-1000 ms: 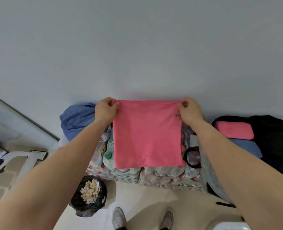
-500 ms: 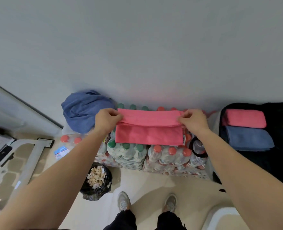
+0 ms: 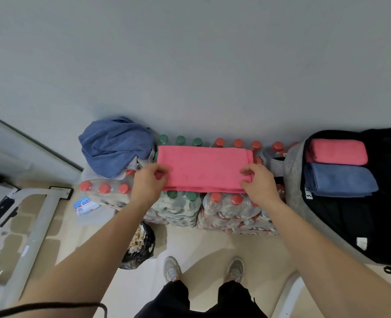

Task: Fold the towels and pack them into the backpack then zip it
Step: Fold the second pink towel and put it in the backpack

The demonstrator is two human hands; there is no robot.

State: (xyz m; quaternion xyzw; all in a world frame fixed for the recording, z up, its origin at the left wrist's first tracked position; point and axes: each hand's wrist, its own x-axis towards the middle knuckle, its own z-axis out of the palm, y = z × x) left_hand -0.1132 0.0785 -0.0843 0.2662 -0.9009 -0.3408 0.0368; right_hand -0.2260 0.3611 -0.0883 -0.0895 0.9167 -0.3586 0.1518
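Note:
A pink towel [image 3: 203,167], folded in half, lies flat on top of shrink-wrapped bottle packs [image 3: 226,207]. My left hand [image 3: 149,181] pinches its near left corner and my right hand [image 3: 257,181] pinches its near right corner. At the right, an open black and grey backpack [image 3: 341,226] holds a folded pink towel [image 3: 338,151] and a folded blue towel [image 3: 340,180] side by side. A crumpled blue towel [image 3: 114,145] sits on the packs at the left, against the wall.
A grey wall rises directly behind the bottle packs. On the floor below stands a black bag of crumpled scraps [image 3: 139,244]. White metal frame parts [image 3: 36,221] lie on the floor at the left. My shoes [image 3: 172,268] are close to the packs.
A second ago I held the pink towel hanging in the air by its top corners. It has since been lowered onto the bottle packs and folded over toward me, both hands moving to the near edge.

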